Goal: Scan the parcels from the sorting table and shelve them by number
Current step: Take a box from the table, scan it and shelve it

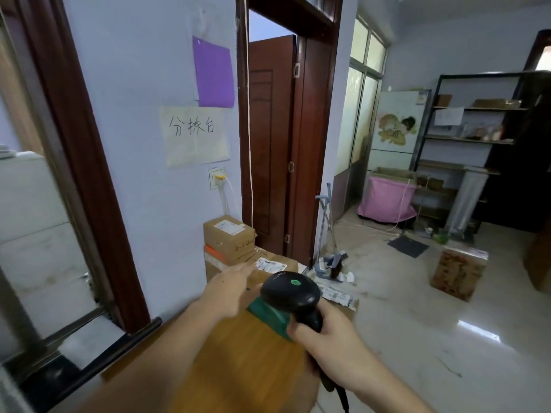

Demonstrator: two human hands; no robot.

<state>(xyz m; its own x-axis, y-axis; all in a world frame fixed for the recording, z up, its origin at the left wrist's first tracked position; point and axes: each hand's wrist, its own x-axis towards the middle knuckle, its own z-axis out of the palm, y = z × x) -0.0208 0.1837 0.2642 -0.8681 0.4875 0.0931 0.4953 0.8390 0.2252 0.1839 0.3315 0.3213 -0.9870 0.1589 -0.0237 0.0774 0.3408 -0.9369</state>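
My right hand grips the handle of a black barcode scanner, whose head with a green dot points toward the parcels. My left hand reaches forward with fingers stretched out, resting on a large cardboard parcel with a white label. A smaller cardboard parcel sits stacked at the back against the wall. Under the scanner lies a green parcel on the wooden sorting table. Another parcel with a label shows to the right, partly hidden by the scanner.
A paper sign hangs on the wall above the table. A dark metal shelf rack with boxes stands at the far right. On the floor are a cardboard box, a pink-covered bin and a broom. A brown door is open.
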